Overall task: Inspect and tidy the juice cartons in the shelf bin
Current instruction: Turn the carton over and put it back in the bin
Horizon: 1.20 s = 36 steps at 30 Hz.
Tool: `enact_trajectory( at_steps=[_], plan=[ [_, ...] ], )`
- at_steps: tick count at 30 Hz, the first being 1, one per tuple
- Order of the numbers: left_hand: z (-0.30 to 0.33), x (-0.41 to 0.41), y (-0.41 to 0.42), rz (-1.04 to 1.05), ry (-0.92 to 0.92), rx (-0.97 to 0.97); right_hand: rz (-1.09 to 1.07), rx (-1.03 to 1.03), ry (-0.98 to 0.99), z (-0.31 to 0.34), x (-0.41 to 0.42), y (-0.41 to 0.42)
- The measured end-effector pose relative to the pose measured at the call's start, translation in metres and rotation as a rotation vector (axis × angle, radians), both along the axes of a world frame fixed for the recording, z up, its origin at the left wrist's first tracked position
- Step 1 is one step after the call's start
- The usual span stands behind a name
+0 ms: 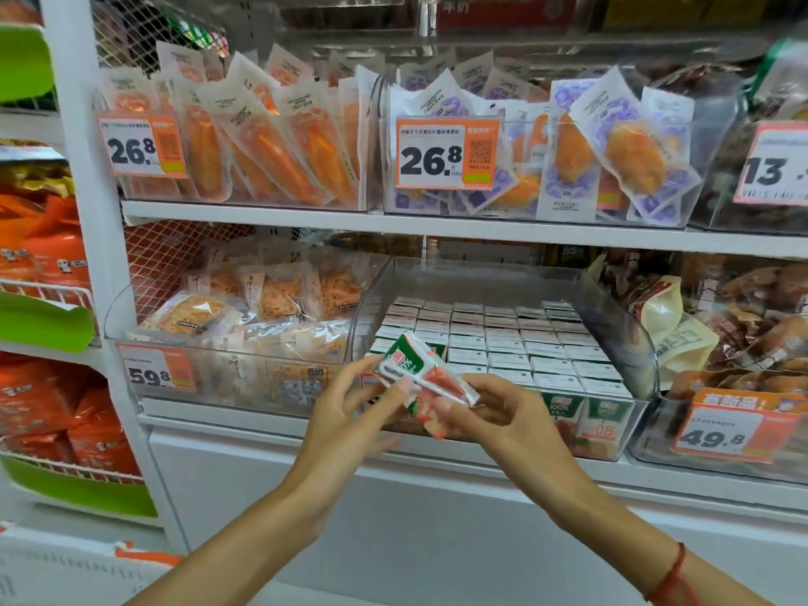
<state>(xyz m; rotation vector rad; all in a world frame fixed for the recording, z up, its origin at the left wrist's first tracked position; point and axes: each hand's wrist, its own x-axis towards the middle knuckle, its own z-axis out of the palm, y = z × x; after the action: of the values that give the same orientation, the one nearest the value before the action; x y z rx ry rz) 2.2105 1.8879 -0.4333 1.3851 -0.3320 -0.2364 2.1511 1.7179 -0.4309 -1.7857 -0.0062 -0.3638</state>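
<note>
Juice carton (422,369) sits tilted between both hands, just in front of the clear shelf bin (629,338) at its seven o'clock corner. Left hand (350,413) and right hand (494,413) pinch its ends with fingertips; so light a grip could let it slip and fall.

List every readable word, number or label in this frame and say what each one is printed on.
"26.8": orange price tag on the upper left bin.
"26.8": price tag on the upper middle bin.
"13": cut-off tag, upper right.
"59.8": tag on the lower left bin.
"49.8": tag on the lower right bin.
"100%": shelved juice cartons.
".08": sticker on the juice bin front.
Chinese print, QR codes and the held carton: too blurred.
</note>
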Motion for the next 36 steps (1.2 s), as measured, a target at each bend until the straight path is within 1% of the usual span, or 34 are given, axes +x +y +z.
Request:
enact_trajectory(
  at_steps=[3,5,7,8,11,13,15,17,19,21,22,24,27,30,34,36],
  plan=[
    [0.004,0.004,0.009,-0.115,0.292,-0.017,-0.186,-0.544,-0.207,-0.003,0.001,-0.011],
    [0.006,0.008,0.014,-0.178,0.424,-0.027,-0.196,-0.84,-0.381,-0.004,0.002,-0.02],
    [0.005,0.012,0.017,-0.207,0.451,-0.042,-0.177,-1.077,-0.525,-0.006,0.004,-0.023],
    [0.003,0.013,0.017,-0.216,0.439,-0.051,-0.167,-1.131,-0.555,-0.007,0.005,-0.024],
    [-0.001,0.017,0.018,-0.215,0.418,-0.125,-0.153,-1.148,-0.564,-0.007,0.013,-0.029],
    [0.002,0.02,0.016,-0.177,0.361,-0.152,-0.183,-1.165,-0.517,-0.008,0.019,-0.035],
    [0.009,0.026,0.012,-0.108,0.249,-0.164,-0.255,-1.169,-0.398,-0.01,0.025,-0.047],
    [0.021,0.035,0.005,-0.044,0.129,-0.16,-0.337,-1.157,-0.22,-0.017,0.03,-0.061],
    [0.033,0.048,-0.007,0.042,-0.061,-0.029,-0.365,-1.173,-0.077,-0.025,0.032,-0.074],
    [0.043,0.063,-0.023,0.096,-0.315,0.141,-0.373,-1.212,-0.052,-0.031,0.031,-0.082],
    [0.046,0.071,-0.03,0.082,-0.417,0.206,-0.375,-1.219,-0.064,-0.033,0.031,-0.083],
    [0.048,0.086,-0.039,0.02,-0.545,0.348,-0.378,-1.226,-0.063,-0.033,0.031,-0.084],
    [0.047,0.103,-0.04,-0.032,-0.742,0.677,-0.383,-1.213,-0.046,-0.034,0.031,-0.084],
    [0.052,0.115,-0.034,-0.116,-0.857,0.934,-0.362,-1.218,-0.017,-0.035,0.032,-0.085],
    [0.065,0.127,-0.038,-0.296,-0.912,1.133,-0.355,-1.204,-0.003,-0.034,0.033,-0.084],
    [0.068,0.129,-0.046,-0.327,-0.937,1.213,-0.353,-1.19,0.0,-0.033,0.032,-0.083]
  ],
)
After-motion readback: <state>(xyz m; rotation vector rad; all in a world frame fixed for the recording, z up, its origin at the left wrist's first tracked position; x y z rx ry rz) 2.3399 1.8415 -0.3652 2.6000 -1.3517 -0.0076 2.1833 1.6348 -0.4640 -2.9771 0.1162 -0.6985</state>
